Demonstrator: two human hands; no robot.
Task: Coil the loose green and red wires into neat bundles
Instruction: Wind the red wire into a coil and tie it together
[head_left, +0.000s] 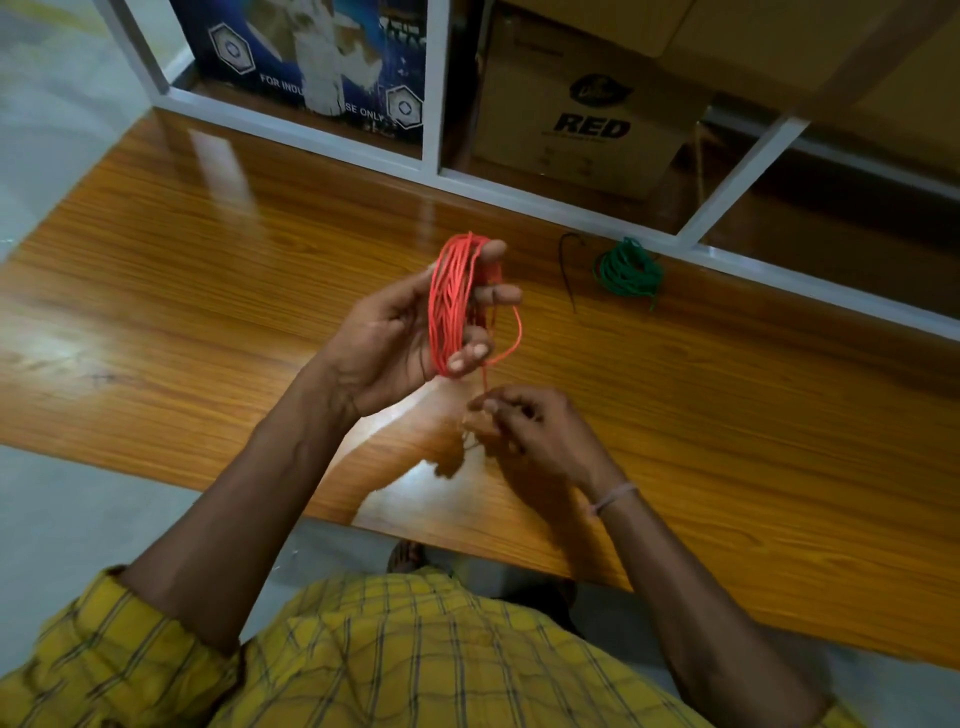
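Note:
The red wire (451, 306) is wound in several loops around the fingers of my left hand (395, 338), held above the wooden tabletop (208, 291). A loose red tail runs down from the coil to my right hand (524, 426), whose fingertips pinch its end just below the coil. The green wire (628, 270) lies as a coiled bundle on the table at the back right, apart from both hands.
A short dark wire piece (567, 270) lies left of the green bundle. Behind the table stands a white-framed shelf (431, 104) holding a blue box (322, 62) and a cardboard box marked RED (587, 104). Grey floor lies to the left.

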